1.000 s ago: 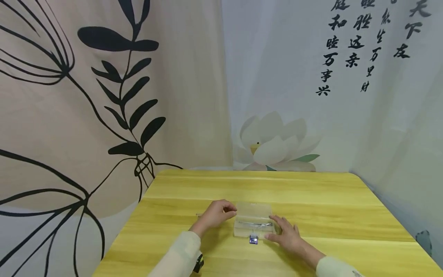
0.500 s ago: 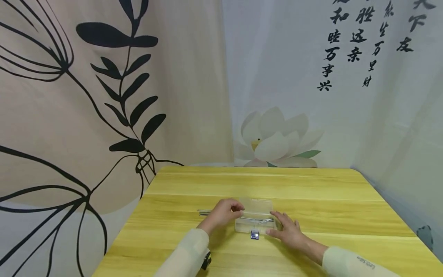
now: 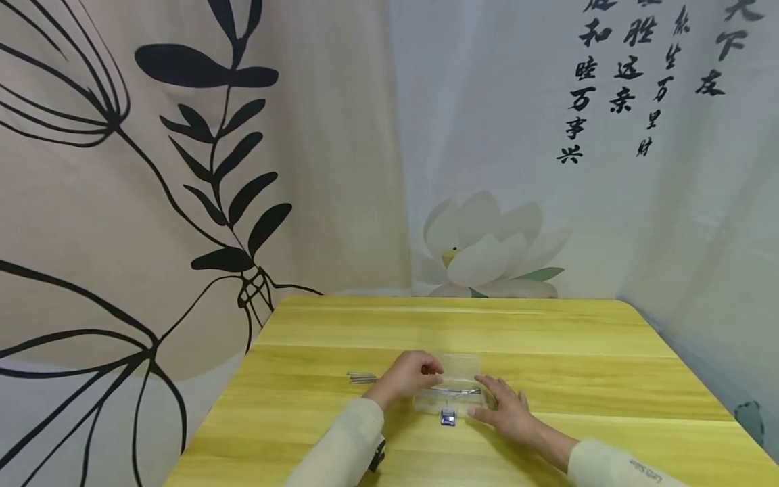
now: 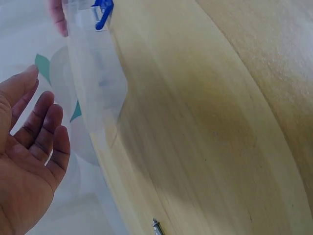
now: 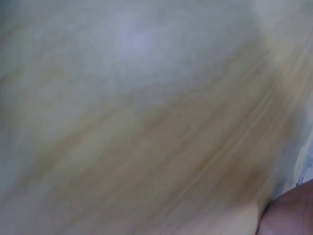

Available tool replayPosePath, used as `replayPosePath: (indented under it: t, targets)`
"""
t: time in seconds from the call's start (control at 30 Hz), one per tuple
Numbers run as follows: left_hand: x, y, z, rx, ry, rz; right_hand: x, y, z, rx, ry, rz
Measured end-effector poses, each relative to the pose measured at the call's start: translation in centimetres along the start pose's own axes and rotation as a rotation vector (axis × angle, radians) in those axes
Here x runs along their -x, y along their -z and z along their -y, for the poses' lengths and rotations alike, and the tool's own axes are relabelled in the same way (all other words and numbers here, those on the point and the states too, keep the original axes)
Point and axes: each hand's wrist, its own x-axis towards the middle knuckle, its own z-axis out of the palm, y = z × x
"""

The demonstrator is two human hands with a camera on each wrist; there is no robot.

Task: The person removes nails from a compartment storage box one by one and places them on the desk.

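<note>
A clear plastic box (image 3: 429, 404) lies on the wooden table with its lid (image 3: 460, 366) swung back and a blue latch (image 3: 447, 417) at the front. Thin metal rods (image 3: 453, 391) lie inside it. My right hand (image 3: 508, 410) holds the box's right end, thumb at the front and fingers behind. Above the box's left part, my left hand (image 3: 416, 372) hovers with loosely bent fingers. Nothing shows between those fingers (image 4: 41, 117) in the left wrist view. The right wrist view catches mostly blurred tabletop and a bit of skin.
Several metal rods (image 3: 362, 377) lie on the table (image 3: 548, 352) left of the box, partly behind the left wrist. One pointed metal tip (image 4: 157, 226) shows in the left wrist view. A patterned curtain (image 3: 341, 169) hangs behind the table.
My left hand has moved right, from the box's left edge to above its left part. More of the loose rods on the left now shows. The right hand keeps its place at the box.
</note>
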Motion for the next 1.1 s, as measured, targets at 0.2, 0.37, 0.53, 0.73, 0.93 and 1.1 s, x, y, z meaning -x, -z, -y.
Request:
replayPosePath:
  t: [0.2, 0.37, 0.53, 0.73, 0.93, 1.1]
  targets:
    - [-0.3, -0.2, 0.4, -0.014, 0.006, 0.007, -0.2, -0.3, -0.2, -0.024, 0.031, -0.017]
    - [-0.6, -0.4, 0.9, -0.053, 0.013, 0.017, -0.1, -0.7, 0.0, -0.03, 0.041, -0.036]
    - [-0.9, -0.7, 1.2, -0.096, -0.006, 0.031, 0.0, -0.7, 0.3, -0.031, 0.034, -0.029]
    - [-1.4, -1.0, 1.2, -0.106, -0.012, 0.043, 0.0, -0.4, 0.1, -0.007, 0.023, -0.023]
    - [-1.7, -1.1, 1.1, -0.119, -0.02, 0.049, 0.2, 0.0, 0.4, 0.002, -0.006, -0.014]
    - [-1.7, -1.1, 1.2, -0.13, -0.007, 0.058, 0.3, 0.0, 0.4, -0.001, -0.009, -0.011]
